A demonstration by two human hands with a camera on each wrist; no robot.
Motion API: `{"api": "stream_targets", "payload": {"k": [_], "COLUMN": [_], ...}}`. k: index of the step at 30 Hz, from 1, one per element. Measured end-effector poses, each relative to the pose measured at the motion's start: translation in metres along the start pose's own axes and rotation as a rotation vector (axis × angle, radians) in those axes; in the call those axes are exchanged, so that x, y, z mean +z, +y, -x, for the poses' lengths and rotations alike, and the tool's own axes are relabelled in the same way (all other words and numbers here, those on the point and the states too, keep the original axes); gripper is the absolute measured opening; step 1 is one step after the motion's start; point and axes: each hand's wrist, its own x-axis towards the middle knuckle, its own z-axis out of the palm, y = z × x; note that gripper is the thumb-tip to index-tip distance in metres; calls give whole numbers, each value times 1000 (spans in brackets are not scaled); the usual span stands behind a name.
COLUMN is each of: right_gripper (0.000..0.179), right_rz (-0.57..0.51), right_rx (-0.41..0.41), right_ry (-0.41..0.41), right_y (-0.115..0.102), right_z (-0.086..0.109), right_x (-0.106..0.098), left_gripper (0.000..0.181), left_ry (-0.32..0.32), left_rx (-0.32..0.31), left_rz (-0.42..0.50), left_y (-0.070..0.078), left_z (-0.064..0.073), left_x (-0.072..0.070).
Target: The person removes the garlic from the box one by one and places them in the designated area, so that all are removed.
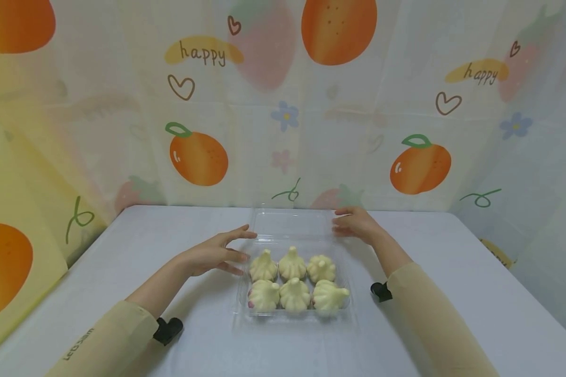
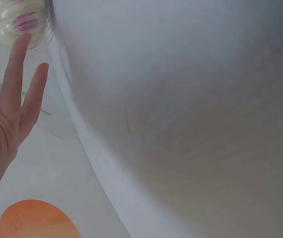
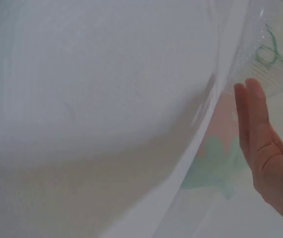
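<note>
a clear box point(image 1: 345, 267) is set near the middle of the white table point(image 1: 405, 230), its lid point(image 1: 292, 224) tipped back toward twelve o'clock, so the bulbs are left uncovered. six garlic bulbs point(image 1: 294, 295) are seated inside in two rows of three, presumably kept from rolling by the walls. at ten o'clock the left hand point(image 1: 212, 255) is held, fingers spread; at one o'clock the right hand point(image 1: 358, 224), fingers loosely extended, is held beside the lid, perhaps to steady it. nothing is gripped; whether plastic is touched cannot be told.

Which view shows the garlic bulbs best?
The head view: all six garlic bulbs show there, in two rows. The left wrist view catches only a cropped part, upper left; the right wrist view shows none.
</note>
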Motion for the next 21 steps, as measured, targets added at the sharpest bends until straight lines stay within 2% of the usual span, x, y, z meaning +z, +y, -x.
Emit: {"api": "stream_targets", "payload": {"k": [3,7,11,16,21], "right_gripper": [54,52,50,53,51], "right_rz": [41,108,131,168,209], "right_rx": [-27,-97,-174,-250,-286], "right_ry": [-1,7,-14,-116,-241], "right_y": [-4,-11,-19,-29,-36], "right_z": [5,11,20,33,47], "right_x": [-3,-8,-14,-22,-26], "left_gripper": [63,62,63,62,61], "left_ry": [0,3,4,6,9], "left_rx": [1,2,2,-4,-6], "left_rz": [4,11,19,27,19], "left_y": [0,0,0,1,0], "left_z": [0,0,0,0,0], "left_x": [1,1,2,3,3]}}
